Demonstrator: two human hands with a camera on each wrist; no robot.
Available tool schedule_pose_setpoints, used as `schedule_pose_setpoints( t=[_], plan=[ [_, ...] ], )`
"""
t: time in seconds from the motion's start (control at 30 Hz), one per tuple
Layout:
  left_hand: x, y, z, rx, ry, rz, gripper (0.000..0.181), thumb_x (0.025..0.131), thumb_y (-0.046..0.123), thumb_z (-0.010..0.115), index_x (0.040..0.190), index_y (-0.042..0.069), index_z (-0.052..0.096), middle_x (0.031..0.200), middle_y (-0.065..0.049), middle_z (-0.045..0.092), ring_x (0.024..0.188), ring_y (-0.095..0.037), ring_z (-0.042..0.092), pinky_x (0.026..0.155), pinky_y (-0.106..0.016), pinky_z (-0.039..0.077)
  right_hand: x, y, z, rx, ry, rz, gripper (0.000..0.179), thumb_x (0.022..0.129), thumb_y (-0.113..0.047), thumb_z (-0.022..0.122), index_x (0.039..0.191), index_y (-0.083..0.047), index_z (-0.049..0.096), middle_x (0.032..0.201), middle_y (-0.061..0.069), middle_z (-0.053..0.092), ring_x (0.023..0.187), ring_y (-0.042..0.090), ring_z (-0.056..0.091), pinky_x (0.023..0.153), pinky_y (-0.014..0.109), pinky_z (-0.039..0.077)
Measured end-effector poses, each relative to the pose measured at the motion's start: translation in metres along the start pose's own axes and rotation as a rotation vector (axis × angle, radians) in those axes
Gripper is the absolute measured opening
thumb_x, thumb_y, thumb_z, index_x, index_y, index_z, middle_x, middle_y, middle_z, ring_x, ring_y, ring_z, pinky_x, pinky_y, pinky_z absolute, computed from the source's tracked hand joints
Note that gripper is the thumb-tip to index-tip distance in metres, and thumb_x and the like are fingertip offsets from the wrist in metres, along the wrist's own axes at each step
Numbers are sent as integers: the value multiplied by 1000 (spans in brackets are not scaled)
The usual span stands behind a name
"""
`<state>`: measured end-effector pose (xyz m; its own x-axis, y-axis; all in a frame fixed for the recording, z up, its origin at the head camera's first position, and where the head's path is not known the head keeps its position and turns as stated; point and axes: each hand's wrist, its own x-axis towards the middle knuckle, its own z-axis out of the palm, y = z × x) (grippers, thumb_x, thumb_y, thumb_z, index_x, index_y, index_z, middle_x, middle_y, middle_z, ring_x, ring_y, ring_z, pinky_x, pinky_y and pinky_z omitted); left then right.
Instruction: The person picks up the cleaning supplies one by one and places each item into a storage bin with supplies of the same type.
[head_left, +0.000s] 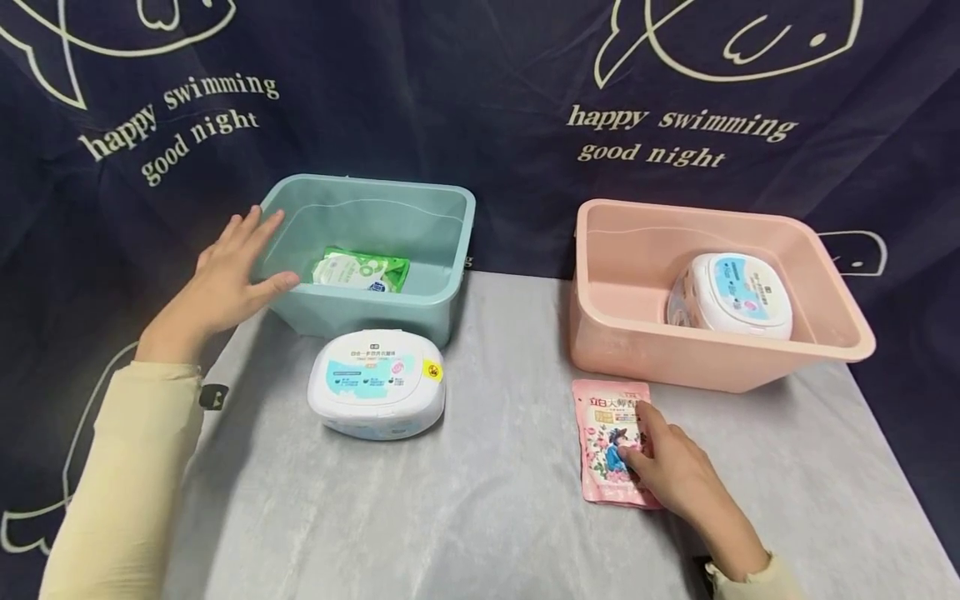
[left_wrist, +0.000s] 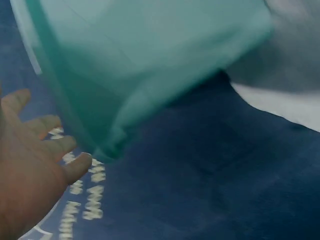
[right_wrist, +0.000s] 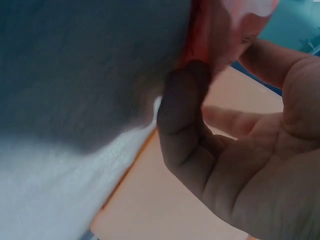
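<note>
- Two hands: the left hand [head_left: 225, 279] has its fingers spread beside the left rim of the blue-green bin [head_left: 360, 315]; whether it touches the rim, I cannot tell. The right hand [head_left: 672, 458] pinches the pink pouch [head_left: 606, 446] by its right-hand edge, between thumb and curled fingers.
- One pink pouch, lying on the grey surface [head_left: 495, 500], just in front of the pink bin [head_left: 697, 360].
- The pouch is flat and rectangular, glossy in the wrist view, with dark Chinese lettering near its top, a small gold panel below that, and a printed figure in blue with a dark hat among pink flowers and green leaves. The hand hides part of its right side.
- Two bins: blue-green on the left, pink on the right, well apart.
- Two lidded tubs, both white with blue-and-white labels: the near tub [head_left: 375, 383] sits on the surface before the blue-green bin, a yellow sticker at its edge; the other tub [head_left: 738, 293] is inside the pink bin.
- Green packaging [head_left: 356, 271] lies inside the blue-green bin; whether one packet or more, I cannot tell.
</note>
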<state>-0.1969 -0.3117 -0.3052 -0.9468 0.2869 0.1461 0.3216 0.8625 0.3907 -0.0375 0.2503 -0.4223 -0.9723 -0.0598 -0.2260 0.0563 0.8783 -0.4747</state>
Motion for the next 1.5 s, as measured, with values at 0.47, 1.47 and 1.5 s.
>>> schedule_pose_setpoints(
  t=[0.47,1.47,1.5],
  plan=[
    [22,-52,-6,-220,-193,-183,102,93,44,70,164,21,1,166,-6,-19,152,-38,-8,114,-69,5,5,4,-1,299,-19,123,65,89,-20,78,131,11,39,94,16,62,80,23,59,66,36,48],
    [23,-58,-12,-72,-248,-118,100,99,55,55,160,2,-5,166,-15,-15,152,-35,-12,119,-57,-1,5,7,4,886,-333,76,68,101,-14,61,151,6,19,97,16,69,80,28,72,63,42,59],
    [22,-58,-12,-78,-246,-118,99,99,54,55,160,3,-4,166,-14,-14,152,-34,-11,119,-57,0,5,7,4,891,-336,75,69,101,-13,61,152,5,18,98,16,69,81,29,72,64,43,59]
  ],
)
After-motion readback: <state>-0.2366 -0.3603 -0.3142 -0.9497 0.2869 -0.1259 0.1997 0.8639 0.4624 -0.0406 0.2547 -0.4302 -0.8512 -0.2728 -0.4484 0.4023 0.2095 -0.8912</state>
